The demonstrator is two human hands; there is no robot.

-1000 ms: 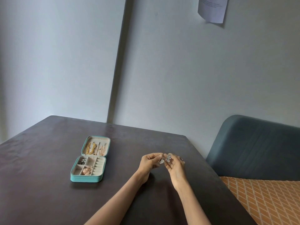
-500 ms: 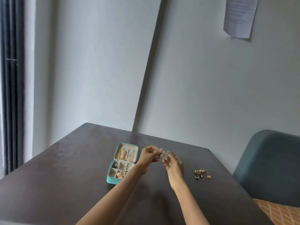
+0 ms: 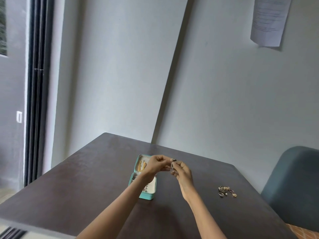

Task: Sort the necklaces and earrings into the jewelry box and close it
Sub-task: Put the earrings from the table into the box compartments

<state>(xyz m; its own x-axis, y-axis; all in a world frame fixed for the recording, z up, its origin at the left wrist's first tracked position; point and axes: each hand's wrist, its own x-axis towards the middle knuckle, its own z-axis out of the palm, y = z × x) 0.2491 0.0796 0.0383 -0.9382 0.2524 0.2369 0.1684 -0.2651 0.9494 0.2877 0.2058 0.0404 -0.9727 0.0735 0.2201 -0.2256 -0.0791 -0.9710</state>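
Earring (image 3: 172,167) is pinched between left hand (image 3: 156,166) and right hand (image 3: 183,172) above the open jewelry box (image 3: 146,195) on the worktop (image 3: 86,178).

Both bare forearms reach out from the near edge and converge toward the middle. The left hand (image 3: 156,165) is raised with its fingers curled inward, its fingertips pinching something small. The right hand (image 3: 183,173) sits just beside it, slightly lower, with the wrist bent and the fingertips pinching at the same spot.
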